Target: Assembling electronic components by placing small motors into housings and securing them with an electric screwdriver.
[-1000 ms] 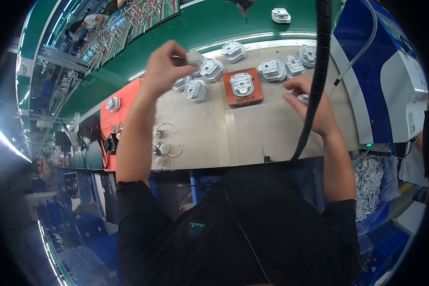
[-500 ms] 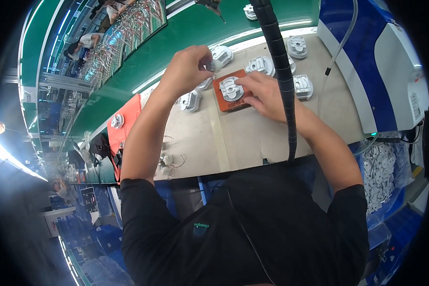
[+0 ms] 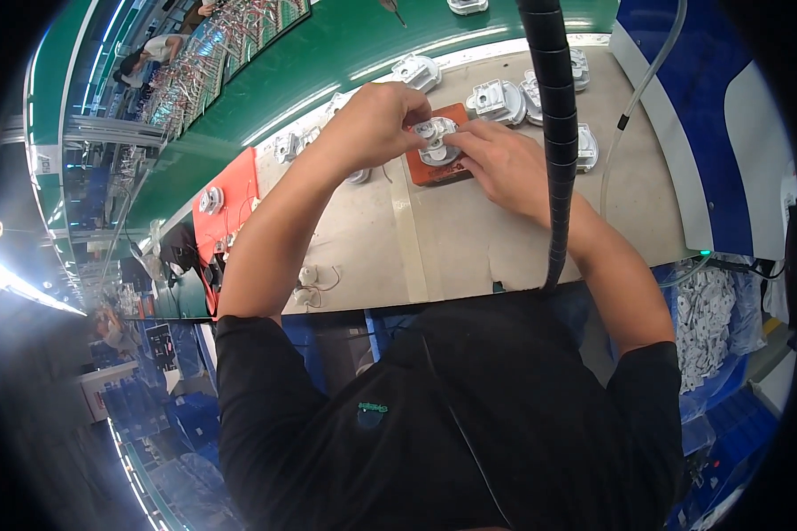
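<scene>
A white plastic housing (image 3: 437,152) with a rounded outline and moulded recesses lies on an orange-red block (image 3: 440,172) on the worktable. My left hand (image 3: 379,126) reaches over it from the left, its thumb and fingers pinched round a small whitish part (image 3: 427,131) at the housing's upper left. The fingers partly hide that part. My right hand (image 3: 507,168) steadies the housing from the right, thumb and fingertips against its edge.
More white housings (image 3: 496,102) stand behind and beside the block. Small white pieces with thin wires (image 3: 306,276) lie at the table's near left. A black ribbed hose (image 3: 560,150) hangs before my right forearm. A blue-and-white machine (image 3: 682,133) stands at right; a green belt (image 3: 345,62) runs behind.
My left hand has moved right with the small whitish part, from beside the block onto the housing. My right hand stays at the housing's edge. The view has shifted slightly.
</scene>
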Available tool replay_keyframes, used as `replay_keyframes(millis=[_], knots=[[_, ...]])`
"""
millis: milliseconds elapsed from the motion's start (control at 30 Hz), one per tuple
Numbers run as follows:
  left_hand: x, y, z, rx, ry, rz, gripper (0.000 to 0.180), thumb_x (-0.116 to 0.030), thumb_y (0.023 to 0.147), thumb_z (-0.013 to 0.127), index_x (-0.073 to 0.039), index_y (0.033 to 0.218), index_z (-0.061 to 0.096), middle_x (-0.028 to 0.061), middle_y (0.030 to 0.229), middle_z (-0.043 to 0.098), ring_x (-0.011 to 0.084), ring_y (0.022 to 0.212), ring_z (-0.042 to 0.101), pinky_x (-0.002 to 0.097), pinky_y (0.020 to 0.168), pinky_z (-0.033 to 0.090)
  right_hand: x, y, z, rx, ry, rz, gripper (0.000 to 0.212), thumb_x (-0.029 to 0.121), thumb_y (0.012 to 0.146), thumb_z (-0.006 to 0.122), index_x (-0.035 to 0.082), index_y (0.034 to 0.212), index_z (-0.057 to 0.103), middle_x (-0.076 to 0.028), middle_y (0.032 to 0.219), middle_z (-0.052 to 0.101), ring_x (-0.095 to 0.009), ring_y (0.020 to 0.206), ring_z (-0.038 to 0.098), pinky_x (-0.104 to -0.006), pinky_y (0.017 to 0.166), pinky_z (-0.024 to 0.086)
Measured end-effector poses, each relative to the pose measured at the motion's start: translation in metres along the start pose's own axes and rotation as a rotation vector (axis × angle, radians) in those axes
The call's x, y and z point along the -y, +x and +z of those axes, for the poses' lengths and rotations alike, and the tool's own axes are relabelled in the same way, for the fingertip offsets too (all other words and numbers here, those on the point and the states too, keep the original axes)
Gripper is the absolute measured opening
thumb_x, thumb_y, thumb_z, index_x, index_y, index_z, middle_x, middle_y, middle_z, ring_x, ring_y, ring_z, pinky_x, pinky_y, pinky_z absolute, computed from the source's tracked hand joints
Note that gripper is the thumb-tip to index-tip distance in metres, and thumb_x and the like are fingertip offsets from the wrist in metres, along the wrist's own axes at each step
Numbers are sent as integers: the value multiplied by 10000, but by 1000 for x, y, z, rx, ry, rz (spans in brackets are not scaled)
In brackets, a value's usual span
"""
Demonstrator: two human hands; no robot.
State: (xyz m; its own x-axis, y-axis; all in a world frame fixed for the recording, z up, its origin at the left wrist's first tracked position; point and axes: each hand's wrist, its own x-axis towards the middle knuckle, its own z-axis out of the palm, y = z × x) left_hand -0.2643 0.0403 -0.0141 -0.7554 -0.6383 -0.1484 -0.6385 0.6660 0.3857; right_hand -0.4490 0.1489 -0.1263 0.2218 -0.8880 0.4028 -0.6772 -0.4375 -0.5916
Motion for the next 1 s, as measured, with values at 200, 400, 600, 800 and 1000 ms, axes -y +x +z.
replay_keyframes(millis=[200,400,600,800,1000], knots=[[3,-3,3,-30,-84,1,309,-144,769,829,12,1013,721,160,912,722,281,837,707,369,761,552,4,0,-5,40,-17,31,297,70,912,653,74,1209,646,-108,1080,639,-320,982,656,-414,820,541],[12,2,16,-36,-187,-43,314,-140,772,829,2,1032,723,149,910,721,265,817,703,351,745,552,1,-4,-10,-46,-2,-28,309,76,908,658,76,1216,642,-109,1084,644,-325,974,659,-417,807,542],[9,-3,28,-112,-89,13,318,-60,789,819,-5,1080,705,84,914,699,163,808,669,303,747,542,5,-4,-16,0,13,-8,319,88,901,669,77,1219,637,-110,1056,649,-331,960,662,-423,805,541],[12,-6,23,-84,-129,-22,293,-113,772,785,-8,1039,726,184,952,719,345,890,693,421,787,546,35,28,-57,-328,115,-118,329,21,899,717,35,1223,663,-98,1030,707,-160,818,681,-284,750,558],[5,-7,30,-159,4,-6,276,-67,768,772,7,1026,707,152,924,702,288,856,687,369,773,544,48,60,-113,-256,63,-78,601,-9,878,722,55,1426,483,-112,1238,580,-183,1067,604,-274,935,494]])
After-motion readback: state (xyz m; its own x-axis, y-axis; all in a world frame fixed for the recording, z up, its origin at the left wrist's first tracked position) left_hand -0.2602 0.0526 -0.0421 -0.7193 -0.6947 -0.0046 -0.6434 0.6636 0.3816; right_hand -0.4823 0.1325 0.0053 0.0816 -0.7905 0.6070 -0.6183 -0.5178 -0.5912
